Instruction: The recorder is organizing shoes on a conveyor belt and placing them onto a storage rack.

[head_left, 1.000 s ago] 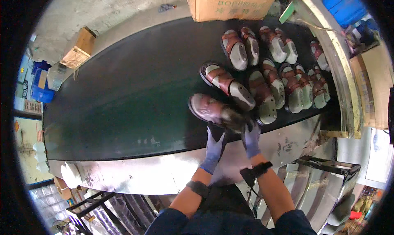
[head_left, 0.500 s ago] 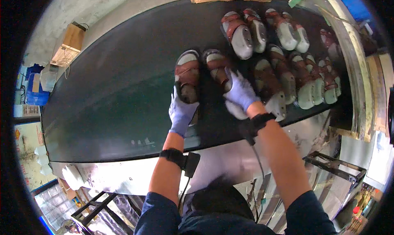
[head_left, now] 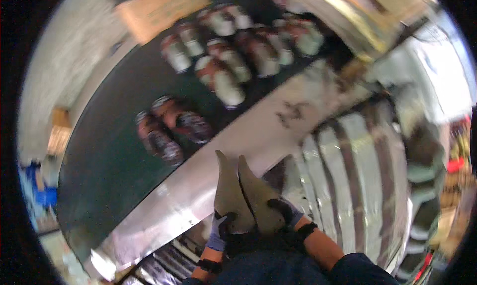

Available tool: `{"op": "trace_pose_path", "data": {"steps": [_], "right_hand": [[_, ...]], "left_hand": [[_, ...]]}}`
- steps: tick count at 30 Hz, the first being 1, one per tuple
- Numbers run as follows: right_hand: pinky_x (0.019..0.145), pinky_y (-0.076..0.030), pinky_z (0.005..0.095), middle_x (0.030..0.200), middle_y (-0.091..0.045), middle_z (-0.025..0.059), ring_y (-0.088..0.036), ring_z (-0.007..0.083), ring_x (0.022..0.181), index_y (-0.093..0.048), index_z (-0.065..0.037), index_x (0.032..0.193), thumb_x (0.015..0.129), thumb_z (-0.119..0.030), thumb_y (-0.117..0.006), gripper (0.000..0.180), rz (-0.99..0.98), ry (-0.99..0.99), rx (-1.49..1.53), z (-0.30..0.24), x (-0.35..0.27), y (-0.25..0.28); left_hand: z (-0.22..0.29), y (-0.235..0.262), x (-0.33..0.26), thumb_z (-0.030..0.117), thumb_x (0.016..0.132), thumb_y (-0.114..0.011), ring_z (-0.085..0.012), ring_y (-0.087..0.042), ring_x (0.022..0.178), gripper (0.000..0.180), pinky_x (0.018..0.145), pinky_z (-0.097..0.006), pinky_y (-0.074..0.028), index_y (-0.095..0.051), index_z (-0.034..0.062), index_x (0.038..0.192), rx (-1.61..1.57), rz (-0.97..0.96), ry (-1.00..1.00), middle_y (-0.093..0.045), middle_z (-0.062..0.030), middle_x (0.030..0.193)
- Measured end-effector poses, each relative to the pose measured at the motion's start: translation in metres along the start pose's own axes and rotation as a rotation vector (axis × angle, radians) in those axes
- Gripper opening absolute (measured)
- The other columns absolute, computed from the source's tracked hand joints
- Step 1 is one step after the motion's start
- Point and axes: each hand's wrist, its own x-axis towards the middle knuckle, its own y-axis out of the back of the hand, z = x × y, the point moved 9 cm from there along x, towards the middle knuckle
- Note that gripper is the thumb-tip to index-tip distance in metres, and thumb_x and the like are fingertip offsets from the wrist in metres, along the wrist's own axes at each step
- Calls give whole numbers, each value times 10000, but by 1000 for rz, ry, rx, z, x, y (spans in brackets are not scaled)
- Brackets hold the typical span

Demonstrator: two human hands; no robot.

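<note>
Close to my body, my left hand point(head_left: 218, 231) in a pale lavender glove is closed round the heel end of a grey-beige shoe last point(head_left: 229, 193). A matching shoe last point(head_left: 259, 198) is gripped at its heel end by my right hand point(head_left: 292, 214), gloved alike. The two lasts lie side by side, narrow toe ends pointing away from me over the metal edge. Beyond them on the dark green surface point(head_left: 114, 131) sits a pair of reddish-brown strap sandals, the left sandal point(head_left: 158, 140) and right sandal point(head_left: 183, 120) apart from my hands, with dark patterned footbeds showing.
Several more strap sandals point(head_left: 221, 81) with pale lasts in them stand in rows farther back. A cardboard box point(head_left: 161, 11) is at the far edge. The shiny metal rim point(head_left: 171, 198) borders the surface. Plastic-wrapped stacks point(head_left: 343, 170) are at my right. Motion blurs much of the view.
My hands have left the pair of sandals and come back toward my body, each now with a last. The sandals stay behind without lasts. The view has turned to the right.
</note>
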Motion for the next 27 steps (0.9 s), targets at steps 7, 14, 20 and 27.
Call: {"op": "trace_pose_path", "data": {"steps": [7,14,20,27], "right_hand": [[890,-448,326,1130,-588,101,-564,207,1008,-541,8,1172,790,-157,-656,431,446,879,-15,-129,-212,78],[700,-492,389,1009,-636,148,-611,288,892,-559,-84,1152,869,-334,-536,379,1387,673,-1284,-263,-271,211],[911,-407,317,1175,-558,101,-517,180,1028,-486,56,1217,940,-247,-444,412,1099,750,-216,-260,-218,132],[983,-380,317,1262,-524,150,-524,210,1128,-453,54,1273,916,-103,-453,389,1033,710,-511,-85,-177,147]], "left_hand": [[32,-300,-2,66,644,-761,-212,-582,986,622,849,-336,-497,-493,8,1203,337,-665,-38,-595,-107,1097],[23,-556,25,350,627,-750,-337,-608,948,697,837,-413,-480,-504,40,1201,1468,-704,-855,-616,-216,1024],[46,-478,45,312,752,-661,-353,-560,1023,518,892,-400,-444,-546,-33,1121,1044,-655,-1022,-579,-244,1080],[129,-105,128,263,733,-703,-192,-559,830,579,782,-299,-471,-496,35,1224,604,262,-574,-586,-133,1016]]}}
